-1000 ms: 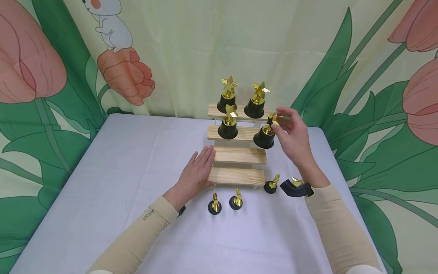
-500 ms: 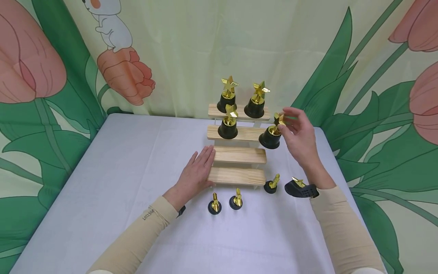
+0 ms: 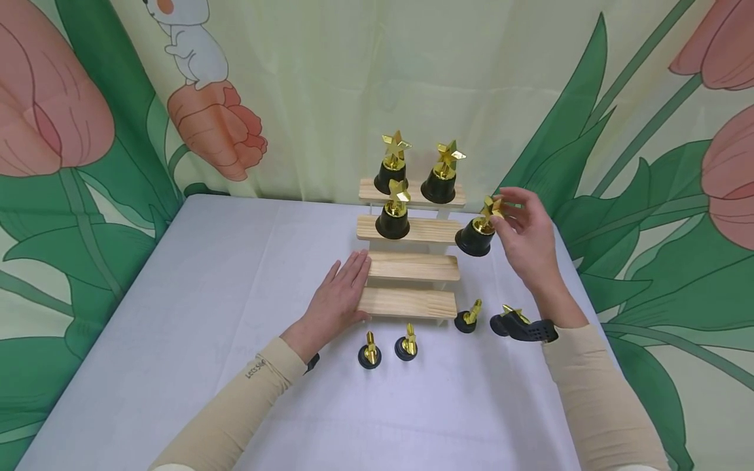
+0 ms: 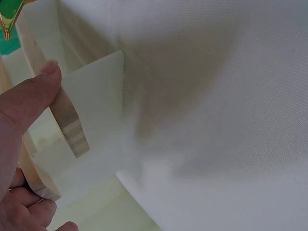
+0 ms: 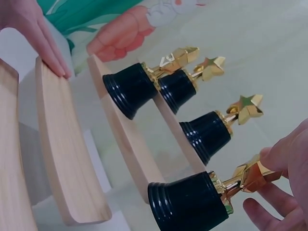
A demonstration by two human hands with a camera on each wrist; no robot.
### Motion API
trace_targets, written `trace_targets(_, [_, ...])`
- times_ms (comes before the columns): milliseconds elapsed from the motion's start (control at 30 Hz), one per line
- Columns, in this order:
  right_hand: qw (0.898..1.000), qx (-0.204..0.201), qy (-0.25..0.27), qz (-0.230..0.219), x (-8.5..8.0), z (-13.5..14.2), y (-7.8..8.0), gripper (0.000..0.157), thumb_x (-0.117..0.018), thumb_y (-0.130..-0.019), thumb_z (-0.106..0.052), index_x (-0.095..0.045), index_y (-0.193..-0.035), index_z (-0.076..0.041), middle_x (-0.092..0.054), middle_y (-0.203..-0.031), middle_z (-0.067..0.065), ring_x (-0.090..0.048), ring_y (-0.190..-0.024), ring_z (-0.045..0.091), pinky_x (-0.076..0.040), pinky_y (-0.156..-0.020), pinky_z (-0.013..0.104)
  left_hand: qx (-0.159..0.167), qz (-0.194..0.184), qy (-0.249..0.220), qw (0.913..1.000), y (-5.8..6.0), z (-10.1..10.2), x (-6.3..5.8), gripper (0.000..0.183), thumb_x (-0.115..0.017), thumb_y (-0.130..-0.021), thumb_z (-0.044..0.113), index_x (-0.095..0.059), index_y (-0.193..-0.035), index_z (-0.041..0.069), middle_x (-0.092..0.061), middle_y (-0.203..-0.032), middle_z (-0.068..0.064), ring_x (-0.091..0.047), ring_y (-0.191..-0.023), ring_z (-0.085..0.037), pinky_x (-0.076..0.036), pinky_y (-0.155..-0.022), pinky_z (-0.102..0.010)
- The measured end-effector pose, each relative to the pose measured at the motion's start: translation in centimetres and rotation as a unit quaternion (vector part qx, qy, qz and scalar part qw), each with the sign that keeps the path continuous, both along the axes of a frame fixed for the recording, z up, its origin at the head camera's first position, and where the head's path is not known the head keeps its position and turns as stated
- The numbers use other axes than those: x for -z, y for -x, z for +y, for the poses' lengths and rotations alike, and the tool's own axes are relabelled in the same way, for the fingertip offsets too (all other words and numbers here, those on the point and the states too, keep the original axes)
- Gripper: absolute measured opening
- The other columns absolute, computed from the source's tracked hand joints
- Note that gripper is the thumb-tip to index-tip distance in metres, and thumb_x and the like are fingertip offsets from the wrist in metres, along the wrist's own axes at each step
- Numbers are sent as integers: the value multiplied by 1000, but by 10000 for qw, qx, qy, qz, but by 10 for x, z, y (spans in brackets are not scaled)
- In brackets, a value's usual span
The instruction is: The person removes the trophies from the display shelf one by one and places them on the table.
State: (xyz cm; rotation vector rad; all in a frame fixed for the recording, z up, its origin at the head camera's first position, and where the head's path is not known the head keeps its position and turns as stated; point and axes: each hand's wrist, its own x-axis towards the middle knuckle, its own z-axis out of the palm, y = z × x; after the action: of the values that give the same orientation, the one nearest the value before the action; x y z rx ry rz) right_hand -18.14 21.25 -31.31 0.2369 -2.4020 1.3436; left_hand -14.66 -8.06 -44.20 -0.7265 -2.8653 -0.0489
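My right hand [image 3: 527,239] pinches a small trophy [image 3: 474,237] by its gold star, between thumb and fingers. Its black base is tilted and overlaps the right end of the second wooden step from the top in the head view. With straight fingers, my left hand [image 3: 336,294] rests along the left side of the stepped display stand [image 3: 412,267]; its thumb touches a step's end [image 4: 70,125] in the left wrist view. A matching trophy [image 3: 393,219] stands at the left of that second step. Two more trophies, one left [image 3: 391,171] and one right [image 3: 438,183], occupy the top step.
Several smaller star trophies stand on the white tablecloth [image 3: 247,392]: two in front of the stand, left [image 3: 370,355] and right [image 3: 406,347], and one [image 3: 467,320] at its right corner. Another [image 3: 512,314] is partly hidden by the right wrist strap. A printed curtain [image 3: 318,98] hangs behind.
My right hand has moved right with the pinched trophy, from over the second step out to its right end. My left hand has stayed against the stand.
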Motion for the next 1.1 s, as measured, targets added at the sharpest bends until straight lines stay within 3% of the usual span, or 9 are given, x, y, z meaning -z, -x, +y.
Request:
trace_targets(100, [10000, 87, -11, -18, -1, 2, -2, 42, -56, -87, -8, -45, -126, -21, -49, -122, 8, -52, -115, 22, -43, -98, 32, 17, 37, -13, 10000, -1, -1, -1, 112, -75, -61, 50, -15, -143, 2, -13, -151, -10, -15, -139, -23, -19, -112, -43])
trace_targets(467, [9996, 202, 166, -84, 19, 27, 15, 45, -57, -86, -9, -44, -127, -24, -48, -124, 4, -51, -117, 19, -43, -96, 27, 5, 20, 36, 10000, -1, 0, -3, 112, -75, -61, 51, -15, -143, 2, -12, -151, -10, -14, -139, -23, -19, -112, -43])
trace_targets(1100, [9984, 269, -115, -477, 47, 29, 18, 44, -55, -87, -10, -42, -128, -21, -47, -122, 4, -51, -116, 19, -45, -95, 29, 12, -34, -42, 10000, 0, 0, 0, 113, -75, -61, 50, -14, -143, 3, -11, -151, -10, -13, -139, -23, -18, -112, -44])
